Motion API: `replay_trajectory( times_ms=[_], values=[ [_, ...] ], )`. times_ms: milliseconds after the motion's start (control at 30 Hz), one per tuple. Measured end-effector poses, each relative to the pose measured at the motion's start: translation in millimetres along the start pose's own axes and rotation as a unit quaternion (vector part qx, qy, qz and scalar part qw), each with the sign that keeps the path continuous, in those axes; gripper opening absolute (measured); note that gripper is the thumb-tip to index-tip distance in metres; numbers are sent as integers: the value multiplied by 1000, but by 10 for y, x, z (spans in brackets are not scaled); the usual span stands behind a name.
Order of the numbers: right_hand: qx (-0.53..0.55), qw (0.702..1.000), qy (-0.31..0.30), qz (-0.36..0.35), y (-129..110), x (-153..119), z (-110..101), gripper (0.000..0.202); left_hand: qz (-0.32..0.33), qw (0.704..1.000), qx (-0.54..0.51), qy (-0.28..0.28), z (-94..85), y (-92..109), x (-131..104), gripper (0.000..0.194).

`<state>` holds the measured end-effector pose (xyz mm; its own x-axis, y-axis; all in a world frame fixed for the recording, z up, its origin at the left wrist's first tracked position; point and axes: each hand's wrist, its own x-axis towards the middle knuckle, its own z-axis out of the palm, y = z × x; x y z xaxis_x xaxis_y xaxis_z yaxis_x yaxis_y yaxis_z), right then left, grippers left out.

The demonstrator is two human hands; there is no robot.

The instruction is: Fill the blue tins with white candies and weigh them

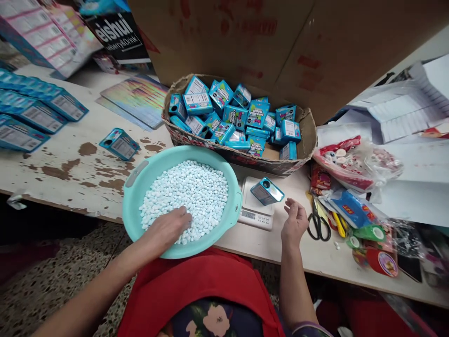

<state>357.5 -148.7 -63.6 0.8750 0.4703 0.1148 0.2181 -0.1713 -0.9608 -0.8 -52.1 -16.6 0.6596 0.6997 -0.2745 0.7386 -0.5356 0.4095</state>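
Observation:
My left hand [171,225] is in the turquoise basin [182,251], its bunched fingers closed among small, pale bluish-white candies [196,192]. How many candies those fingers hold is hidden. To the right, my right hand [294,221] is raised over the table's front part with loosely bent, parted fingers and nothing in them. Just left of its fingertips, a blue candy box [264,193] with a dark round hole on top rests on a white digital scale [257,219]. The scale's display is lit, but its digits are too small to read surely.
Behind the basin, a cut-down carton [242,157] holds several blue boxes. Another blue box [121,144] stands left of the basin, with rows of boxes [35,107] farther left. Scissors [318,223], tape rolls [373,232] and wrappers crowd the right. A large cardboard box [245,42] rises behind.

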Motion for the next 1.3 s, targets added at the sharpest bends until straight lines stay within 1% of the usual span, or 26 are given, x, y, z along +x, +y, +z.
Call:
replay_trajectory(
  times_ms=[33, 100, 267, 333, 433, 533, 567, 600, 633, 667, 733, 800, 867, 933, 967, 1000, 1033, 1100, 1167, 1200, 1233, 1300],
  values=[
    [0, 1000, -12, -3, -10, -20, 12, 47, 5, 1000, 11, -24, -20, 16, 8, 25],
    [-6, 1000, -28, -6, -23, -57, 32, 47, 9, 998, 19, -55, -59, 46, 10, 25],
    [-6, 999, -47, -4, -38, -68, 74, 47, 32, 997, -12, -67, -93, 52, -3, 21],
    [0, 999, -50, -17, -58, -57, 82, 48, 39, 995, -22, -85, -115, 30, -5, 18],
    [-2, 998, -51, -31, -83, -64, 77, 46, 39, 991, -77, -103, -219, -14, -3, 17],
    [-15, 997, -58, -41, -71, -104, 72, 45, 0, 978, -196, -74, -382, -70, -2, 13],
    [-16, 997, -65, -47, -60, -119, 80, 46, -23, 964, -258, -55, -430, -89, -2, 12],
    [-13, 996, -74, -57, -48, -130, 96, 48, -48, 942, -330, -28, -468, -106, -1, 11],
    [-7, 994, -82, -69, -40, -136, 120, 52, -72, 909, -410, 5, -492, -118, 4, 13],
    [-4, 993, -90, -78, -37, -134, 152, 57, -93, 865, -491, 36, -500, -126, 16, 17],
    [-7, 992, -92, -81, -58, -109, 226, 64, -122, 761, -630, 90, -473, -121, 67, 24],
    [-14, 994, -85, -67, -127, -67, 289, 62, -152, 667, -719, 124, -418, -91, 150, 28],
    [0, 995, -74, -63, -255, -45, 316, 55, -186, 592, -771, 141, -382, -44, 237, 30],
    [31, 993, -60, -95, -443, -80, 307, 52, -201, 528, -811, 155, -407, 24, 297, 31],
    [45, 990, -59, -120, -554, -125, 299, 50, -194, 502, -828, 161, -450, 70, 310, 32],
    [56, 985, -69, -150, -673, -190, 297, 48, -180, 482, -841, 167, -511, 127, 315, 33],
    [59, 977, -95, -179, -794, -270, 306, 47, -160, 470, -850, 178, -586, 194, 312, 34],
    [40, 953, -195, -230, -1018, -461, 374, 43, -108, 464, -854, 210, -754, 358, 300, 37],
    [0, 916, -295, -271, -1181, -662, 508, 38, -55, 475, -837, 267, -895, 534, 297, 39],
    [-17, 899, -327, -291, -1231, -757, 588, 35, -33, 482, -822, 301, -939, 612, 304, 40],
    [-29, 885, -349, -307, -1261, -843, 668, 33, -19, 490, -806, 330, -962, 678, 317, 41],
    [-34, 868, -372, -328, -1271, -983, 805, 30, -11, 516, -776, 364, -944, 758, 351, 42]
  ],
)
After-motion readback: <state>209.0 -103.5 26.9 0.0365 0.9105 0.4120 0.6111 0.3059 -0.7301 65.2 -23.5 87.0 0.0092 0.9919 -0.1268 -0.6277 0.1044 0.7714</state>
